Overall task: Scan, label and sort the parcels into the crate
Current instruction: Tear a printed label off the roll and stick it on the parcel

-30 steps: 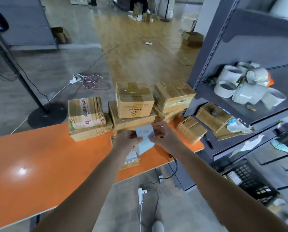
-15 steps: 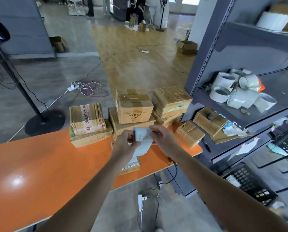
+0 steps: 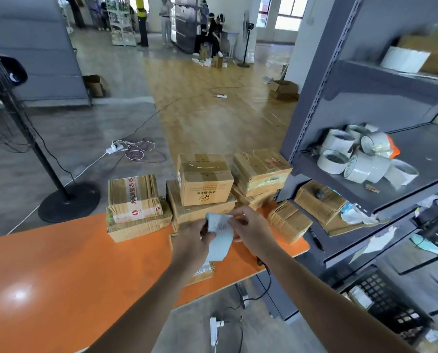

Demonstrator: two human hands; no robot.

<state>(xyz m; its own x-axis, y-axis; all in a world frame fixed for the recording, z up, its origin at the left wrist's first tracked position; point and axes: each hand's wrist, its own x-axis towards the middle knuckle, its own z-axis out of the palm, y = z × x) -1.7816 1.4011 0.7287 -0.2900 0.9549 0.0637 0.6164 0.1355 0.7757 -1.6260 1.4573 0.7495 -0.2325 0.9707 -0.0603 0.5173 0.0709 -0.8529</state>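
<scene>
Both my hands hold a pale blue label sheet (image 3: 220,240) above the orange table (image 3: 59,276). My left hand (image 3: 192,240) pinches its left edge and my right hand (image 3: 251,230) pinches its top right corner, where the paper curls over. Under my hands lies a small flat parcel (image 3: 202,272), mostly hidden. Behind them several taped cardboard parcels stand stacked: a left pair (image 3: 133,200), a middle stack (image 3: 205,182), a right stack (image 3: 261,169) and a small one (image 3: 289,221) at the table's right end. A black crate (image 3: 391,309) sits low on the right.
A grey metal shelf unit (image 3: 314,103) stands on the right with rolls of tape (image 3: 360,159), a parcel (image 3: 319,201) and paper scraps. A standing fan's base (image 3: 67,202) is left of the table. Cables and a power strip (image 3: 214,329) lie on the floor. People stand far back.
The view has tilted up, showing more of the room. My hands stay over the small parcel, and the label's top corner has curled further between my fingers.
</scene>
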